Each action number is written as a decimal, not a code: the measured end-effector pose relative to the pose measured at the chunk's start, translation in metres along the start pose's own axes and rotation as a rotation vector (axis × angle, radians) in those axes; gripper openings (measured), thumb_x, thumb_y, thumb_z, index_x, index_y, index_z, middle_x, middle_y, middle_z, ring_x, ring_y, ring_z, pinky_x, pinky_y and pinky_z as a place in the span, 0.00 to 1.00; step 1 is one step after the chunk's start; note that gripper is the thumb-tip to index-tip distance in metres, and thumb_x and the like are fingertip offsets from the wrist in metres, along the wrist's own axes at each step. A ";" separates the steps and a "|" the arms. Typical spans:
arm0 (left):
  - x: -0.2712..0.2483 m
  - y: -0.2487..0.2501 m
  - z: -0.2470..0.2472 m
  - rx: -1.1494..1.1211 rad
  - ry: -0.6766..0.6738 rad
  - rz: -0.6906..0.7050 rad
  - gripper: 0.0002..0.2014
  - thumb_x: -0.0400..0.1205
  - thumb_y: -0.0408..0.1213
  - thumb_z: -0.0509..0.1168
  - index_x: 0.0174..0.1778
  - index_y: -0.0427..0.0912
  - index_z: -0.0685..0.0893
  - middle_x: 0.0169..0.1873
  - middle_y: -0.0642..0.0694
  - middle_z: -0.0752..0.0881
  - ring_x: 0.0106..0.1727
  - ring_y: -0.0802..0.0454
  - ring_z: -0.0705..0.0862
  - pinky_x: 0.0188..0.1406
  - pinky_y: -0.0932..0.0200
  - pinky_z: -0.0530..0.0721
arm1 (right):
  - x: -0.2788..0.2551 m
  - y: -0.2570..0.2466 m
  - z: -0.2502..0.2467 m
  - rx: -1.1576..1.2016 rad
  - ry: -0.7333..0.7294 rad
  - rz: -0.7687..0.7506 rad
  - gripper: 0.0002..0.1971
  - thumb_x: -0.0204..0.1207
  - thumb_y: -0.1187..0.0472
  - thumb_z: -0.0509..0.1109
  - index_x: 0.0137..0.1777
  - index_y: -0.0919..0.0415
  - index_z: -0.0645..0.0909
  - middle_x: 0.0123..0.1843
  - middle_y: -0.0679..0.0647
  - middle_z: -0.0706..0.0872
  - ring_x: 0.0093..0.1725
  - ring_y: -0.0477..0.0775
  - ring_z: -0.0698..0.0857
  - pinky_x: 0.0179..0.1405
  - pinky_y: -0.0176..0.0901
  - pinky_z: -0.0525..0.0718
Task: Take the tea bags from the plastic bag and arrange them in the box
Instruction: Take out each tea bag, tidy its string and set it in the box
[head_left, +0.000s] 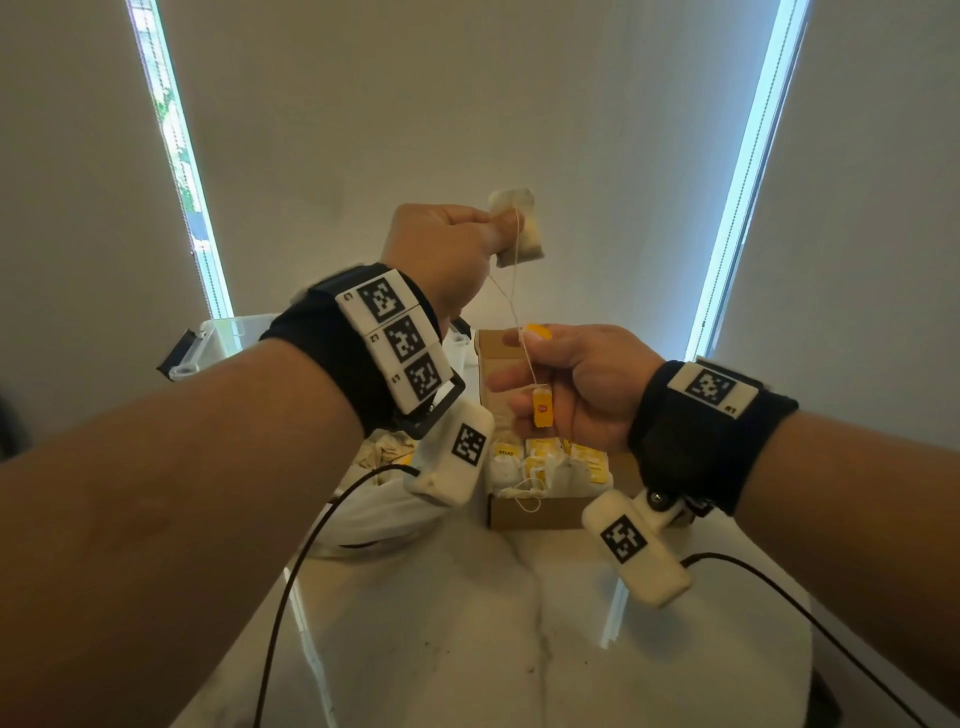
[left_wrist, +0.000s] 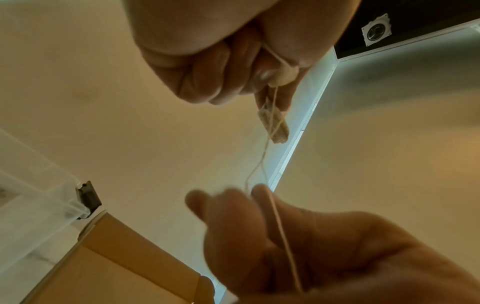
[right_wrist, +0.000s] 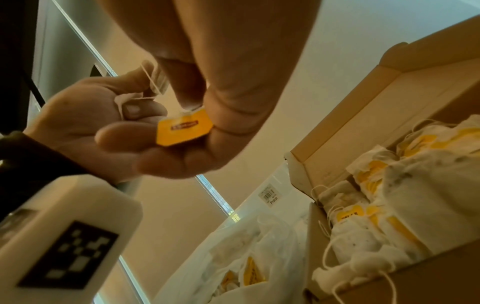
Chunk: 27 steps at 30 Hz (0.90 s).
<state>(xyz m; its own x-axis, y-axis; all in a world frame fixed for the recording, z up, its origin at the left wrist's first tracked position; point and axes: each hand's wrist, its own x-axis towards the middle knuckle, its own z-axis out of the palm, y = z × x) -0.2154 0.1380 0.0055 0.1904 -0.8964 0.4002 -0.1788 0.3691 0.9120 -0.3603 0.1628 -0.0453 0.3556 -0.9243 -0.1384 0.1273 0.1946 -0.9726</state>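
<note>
Two hands are raised over the box (head_left: 550, 512): the left hand (head_left: 441, 254) pinches a tea bag (head_left: 519, 228) held high, the right hand (head_left: 571, 384) pinches its yellow tag (head_left: 541, 408), string (head_left: 511, 296) between them, plastic bag (head_left: 384, 509) left of the box.

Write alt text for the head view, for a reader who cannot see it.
The left hand holds a tea bag up high while the right hand pinches its string near a yellow tag. Below them sits an open cardboard box holding tea bags, beside a plastic bag.
</note>
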 end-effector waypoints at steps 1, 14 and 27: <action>0.000 -0.001 -0.001 0.006 0.000 0.002 0.09 0.80 0.48 0.74 0.41 0.47 0.91 0.10 0.63 0.71 0.14 0.63 0.68 0.22 0.66 0.67 | 0.000 0.000 0.000 -0.007 0.009 0.034 0.13 0.90 0.58 0.56 0.68 0.62 0.76 0.40 0.62 0.91 0.26 0.53 0.84 0.28 0.46 0.87; 0.002 -0.014 -0.012 0.011 0.001 -0.047 0.11 0.79 0.49 0.75 0.43 0.44 0.91 0.18 0.57 0.72 0.17 0.60 0.65 0.16 0.63 0.66 | 0.012 -0.010 -0.017 -0.279 0.222 -0.032 0.09 0.75 0.69 0.64 0.53 0.65 0.81 0.32 0.54 0.74 0.26 0.49 0.69 0.28 0.42 0.65; -0.008 0.009 0.000 0.025 -0.115 0.059 0.11 0.81 0.48 0.72 0.44 0.43 0.90 0.10 0.61 0.71 0.12 0.61 0.65 0.16 0.65 0.65 | 0.022 0.003 -0.004 -0.632 0.303 -0.204 0.08 0.72 0.45 0.79 0.50 0.37 0.88 0.50 0.49 0.92 0.57 0.57 0.89 0.45 0.45 0.88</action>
<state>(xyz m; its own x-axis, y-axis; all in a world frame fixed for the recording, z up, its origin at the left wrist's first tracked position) -0.2189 0.1480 0.0105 0.0669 -0.8963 0.4385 -0.2111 0.4168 0.8842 -0.3562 0.1413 -0.0520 0.0986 -0.9900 0.1008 -0.4281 -0.1336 -0.8938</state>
